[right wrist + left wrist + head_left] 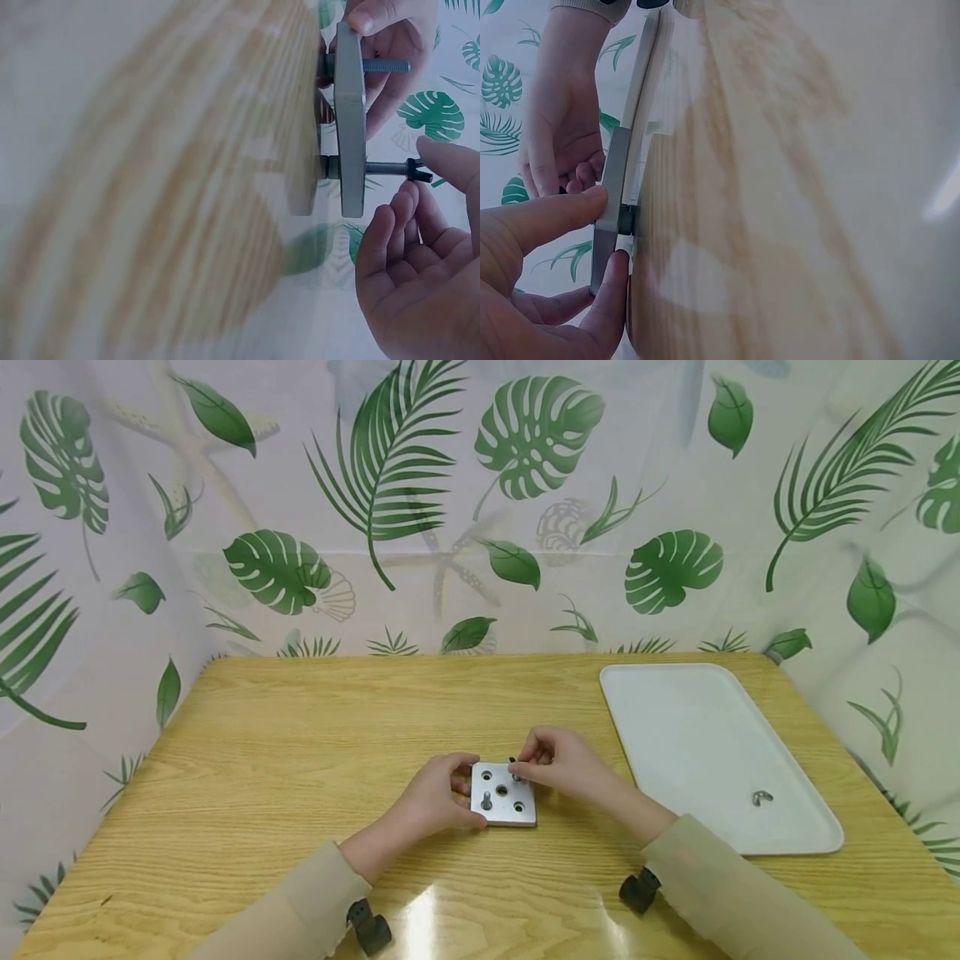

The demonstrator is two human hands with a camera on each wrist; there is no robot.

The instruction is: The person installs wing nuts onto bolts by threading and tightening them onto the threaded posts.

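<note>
A square silver metal plate (504, 816) with several holes stands slightly above the table on bolt heads. My left hand (433, 795) grips its left side, thumb at the near corner and fingers at the far one. One bolt (487, 802) rises bare through the near left hole. At the far right corner my right hand (561, 762) pinches a dark wing nut (418, 171) between thumb and fingertips. In the right wrist view this wing nut sits at the tip of the second upright bolt (386, 169).
A white tray (675, 727) lies on the wooden table (300, 727) at the right. Small shiny metal pieces (762, 797) rest near its front right corner. Leaf-printed cloth (420, 602) hangs behind the table and along its sides.
</note>
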